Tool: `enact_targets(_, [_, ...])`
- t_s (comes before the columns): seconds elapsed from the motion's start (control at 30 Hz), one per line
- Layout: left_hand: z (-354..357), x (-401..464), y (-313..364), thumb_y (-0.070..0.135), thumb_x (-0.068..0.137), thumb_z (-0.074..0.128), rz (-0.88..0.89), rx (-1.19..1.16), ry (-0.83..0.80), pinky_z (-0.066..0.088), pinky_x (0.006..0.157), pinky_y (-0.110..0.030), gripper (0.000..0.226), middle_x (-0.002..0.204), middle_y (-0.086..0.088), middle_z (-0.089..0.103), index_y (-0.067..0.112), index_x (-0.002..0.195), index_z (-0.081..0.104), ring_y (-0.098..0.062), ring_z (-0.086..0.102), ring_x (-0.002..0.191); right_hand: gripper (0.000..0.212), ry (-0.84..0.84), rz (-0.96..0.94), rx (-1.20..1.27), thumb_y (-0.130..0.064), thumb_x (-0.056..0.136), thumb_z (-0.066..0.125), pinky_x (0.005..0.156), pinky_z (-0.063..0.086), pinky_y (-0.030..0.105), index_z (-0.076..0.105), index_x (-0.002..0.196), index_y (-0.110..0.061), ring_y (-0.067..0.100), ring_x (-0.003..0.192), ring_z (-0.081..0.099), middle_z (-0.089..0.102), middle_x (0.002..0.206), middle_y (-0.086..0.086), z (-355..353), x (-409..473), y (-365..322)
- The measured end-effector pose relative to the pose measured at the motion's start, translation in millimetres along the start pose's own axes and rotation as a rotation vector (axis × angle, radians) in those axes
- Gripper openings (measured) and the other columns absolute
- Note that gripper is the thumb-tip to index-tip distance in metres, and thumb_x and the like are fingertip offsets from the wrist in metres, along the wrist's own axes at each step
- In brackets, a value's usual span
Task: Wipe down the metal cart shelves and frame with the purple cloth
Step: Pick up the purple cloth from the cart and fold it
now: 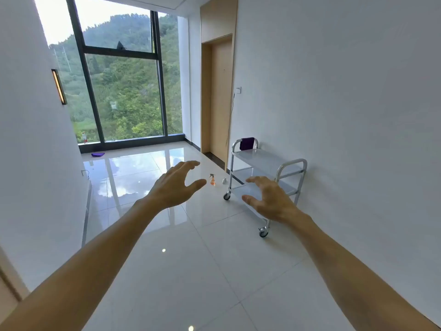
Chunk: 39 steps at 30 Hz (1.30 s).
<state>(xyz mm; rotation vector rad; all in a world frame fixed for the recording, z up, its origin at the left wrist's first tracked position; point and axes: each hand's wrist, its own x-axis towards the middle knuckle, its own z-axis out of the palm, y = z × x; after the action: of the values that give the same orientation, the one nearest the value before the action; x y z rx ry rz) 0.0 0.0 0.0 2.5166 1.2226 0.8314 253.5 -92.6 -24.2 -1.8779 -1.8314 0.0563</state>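
A metal cart (262, 161) on wheels stands against the right wall, a few steps ahead of me. A purple cloth (247, 143) hangs over the cart's far handle. Both my arms reach forward at chest height. My left hand (176, 186) is in the air with spread, loosely bent fingers and holds nothing. My right hand (268, 199) is likewise spread and holds nothing, overlapping the cart's lower shelf in view but well short of it.
An orange spray bottle (212, 179) and a small grey object (224, 180) stand on the glossy tile floor left of the cart. A second purple cloth (98, 154) lies by the big window (124, 87). A wooden door (220, 101) is behind the cart.
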Motion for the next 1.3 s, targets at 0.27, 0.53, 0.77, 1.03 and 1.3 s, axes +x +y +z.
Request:
enact_targets(0.27, [17, 62, -43, 0.053, 0.092, 0.055, 0.008, 0.061, 0.014, 0.047, 0.1, -0.048, 0.062, 0.146, 0.004, 0.048, 0.027, 0.146, 0.037, -0.022, 0.051, 0.127, 0.056, 0.003, 0.024, -0.007, -0.04, 0.094, 0.063, 0.112, 0.038, 0.043, 0.045, 0.143, -0.019, 0.025, 0.136, 0.044, 0.046, 0.15, 0.003, 22, 58, 17])
enact_targets(0.53, [33, 167, -119, 0.058, 0.09, 0.054, 0.089, 0.084, -0.004, 0.046, 0.098, -0.043, 0.064, 0.146, 0.005, 0.049, 0.03, 0.145, 0.037, -0.021, 0.052, 0.127, 0.058, 0.035, 0.079, -0.031, -0.042, 0.093, 0.062, 0.112, 0.037, 0.041, 0.045, 0.144, -0.019, 0.023, 0.137, 0.043, 0.046, 0.149, 0.002, 53, 166, 24])
enact_targets(0.77, [42, 254, -172, 0.057, 0.09, 0.054, 0.099, 0.043, -0.022, 0.046, 0.099, -0.044, 0.063, 0.145, 0.004, 0.049, 0.03, 0.144, 0.038, -0.021, 0.051, 0.128, 0.059, 0.019, 0.126, -0.06, -0.045, 0.093, 0.06, 0.112, 0.037, 0.044, 0.042, 0.145, -0.022, 0.025, 0.137, 0.041, 0.044, 0.151, 0.001, 79, 251, 38])
enact_targets(1.03, [94, 363, -215, 0.054, 0.09, 0.056, 0.085, 0.011, -0.036, 0.048, 0.097, -0.044, 0.062, 0.145, 0.004, 0.049, 0.03, 0.144, 0.039, -0.021, 0.052, 0.128, 0.059, 0.02, 0.156, -0.051, -0.046, 0.093, 0.06, 0.111, 0.037, 0.046, 0.042, 0.144, -0.022, 0.024, 0.136, 0.041, 0.043, 0.15, 0.0, 109, 354, 99])
enact_targets(1.3, [159, 502, -242, 0.054, 0.089, 0.057, 0.068, -0.021, -0.057, 0.048, 0.097, -0.043, 0.061, 0.143, 0.005, 0.051, 0.031, 0.143, 0.04, -0.02, 0.053, 0.125, 0.057, 0.009, 0.175, 0.024, -0.042, 0.094, 0.061, 0.112, 0.037, 0.042, 0.043, 0.143, -0.022, 0.021, 0.137, 0.041, 0.043, 0.149, -0.001, 130, 482, 197])
